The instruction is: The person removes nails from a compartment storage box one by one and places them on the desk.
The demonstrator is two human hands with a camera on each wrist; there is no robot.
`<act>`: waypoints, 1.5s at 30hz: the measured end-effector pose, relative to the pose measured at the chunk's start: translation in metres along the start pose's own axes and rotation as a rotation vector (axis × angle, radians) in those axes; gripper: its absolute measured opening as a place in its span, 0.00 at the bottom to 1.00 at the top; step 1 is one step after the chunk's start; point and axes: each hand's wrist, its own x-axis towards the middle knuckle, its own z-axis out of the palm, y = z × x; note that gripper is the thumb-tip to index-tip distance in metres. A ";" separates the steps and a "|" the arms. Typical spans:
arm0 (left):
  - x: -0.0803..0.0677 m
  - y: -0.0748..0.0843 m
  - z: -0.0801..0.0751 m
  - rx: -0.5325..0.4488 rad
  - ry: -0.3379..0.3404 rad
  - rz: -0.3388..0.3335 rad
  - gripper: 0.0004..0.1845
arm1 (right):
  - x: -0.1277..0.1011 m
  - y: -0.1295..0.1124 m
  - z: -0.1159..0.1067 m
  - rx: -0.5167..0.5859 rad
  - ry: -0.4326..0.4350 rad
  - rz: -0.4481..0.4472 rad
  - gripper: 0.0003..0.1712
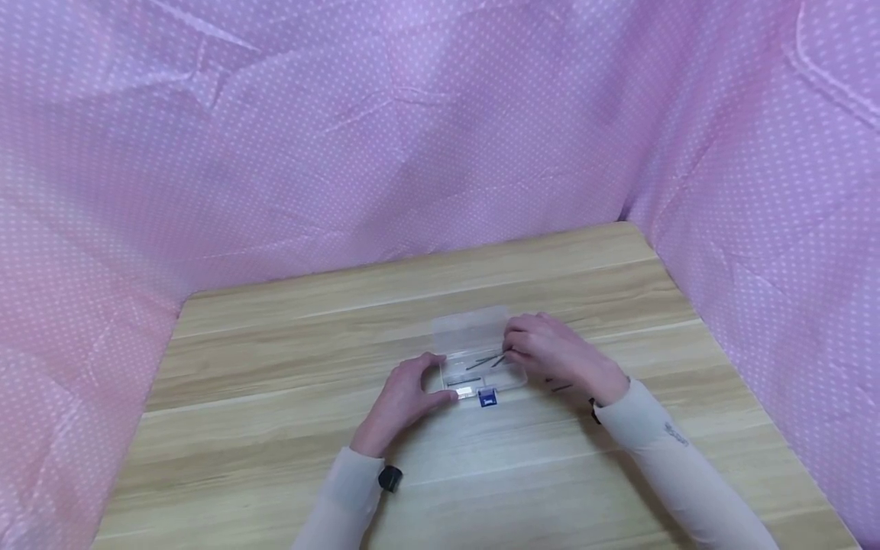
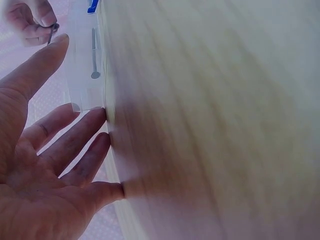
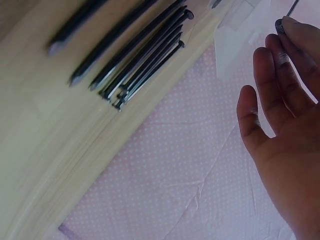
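Clear box [image 1: 479, 353] sits mid-table [image 1: 275, 428], lid open toward the back, nails already lying inside. Left hand [image 1: 406, 397] rests at the box's left end, fingers straight and relaxed, gripping nothing — the left wrist view shows the open palm with fingertips against the table edge of the box, steadying it. Right hand [image 1: 550, 347] hovers over the box's right side, thumb and forefinger pinching a single nail [image 2: 51, 33]; its head shows at the fingertips in the right wrist view. A loose pile of nails [image 3: 145, 55] lies on the table just beside the right hand, well within reach. Step in hand looks like moving nails from the pile into the box, one at a time — this nail is about to go in. Next move calls for lowering it flat, in line with the ones already there, then releasing. A small blue tag [image 1: 487, 399] sits at the box's front edge; no writing readable on it or anywhere else.
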 end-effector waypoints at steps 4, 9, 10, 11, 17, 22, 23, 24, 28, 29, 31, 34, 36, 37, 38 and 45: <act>0.000 0.001 -0.002 0.014 0.003 0.009 0.35 | -0.004 0.002 -0.003 0.007 0.006 0.017 0.05; 0.002 0.000 -0.003 0.020 0.004 0.009 0.35 | -0.010 0.004 -0.007 0.007 0.010 0.038 0.06; 0.002 -0.001 -0.003 0.021 0.004 0.011 0.35 | -0.011 0.005 -0.007 0.006 0.013 0.039 0.06; 0.002 -0.001 -0.003 0.019 0.007 0.015 0.34 | -0.013 0.005 -0.008 0.006 0.018 0.039 0.05; 0.003 -0.002 -0.004 0.025 0.012 0.026 0.34 | -0.021 0.006 -0.012 0.001 0.047 0.052 0.03; 0.003 -0.001 -0.003 0.024 0.006 0.024 0.35 | -0.031 0.006 -0.015 -0.014 0.070 0.067 0.05; 0.002 -0.001 -0.003 0.021 0.004 0.023 0.35 | -0.033 0.006 -0.016 -0.015 0.074 0.068 0.05; 0.002 -0.001 -0.003 0.020 0.004 0.021 0.35 | -0.035 0.006 -0.016 -0.017 0.081 0.065 0.05; 0.000 0.000 -0.003 0.012 0.001 0.015 0.34 | -0.041 0.007 -0.018 -0.022 0.097 0.049 0.06; 0.000 0.000 -0.003 0.010 0.000 0.013 0.34 | -0.043 0.007 -0.019 -0.026 0.097 0.048 0.06; -0.001 0.000 -0.002 0.009 0.001 0.015 0.34 | -0.046 0.007 -0.019 -0.031 0.100 0.050 0.07; -0.001 -0.001 -0.002 0.013 -0.001 0.024 0.34 | -0.052 0.007 -0.020 -0.039 0.110 0.052 0.08; -0.001 -0.001 -0.002 0.014 -0.001 0.026 0.34 | -0.055 0.008 -0.021 -0.046 0.121 0.047 0.09; -0.001 0.000 -0.002 0.014 -0.001 0.026 0.34 | -0.057 0.008 -0.021 -0.047 0.127 0.043 0.09; -0.001 0.000 -0.002 0.013 -0.001 0.025 0.34 | -0.058 0.009 -0.021 -0.050 0.130 0.038 0.09; 0.000 0.000 0.000 0.003 0.003 0.008 0.34 | -0.068 0.011 -0.025 -0.062 0.144 0.025 0.09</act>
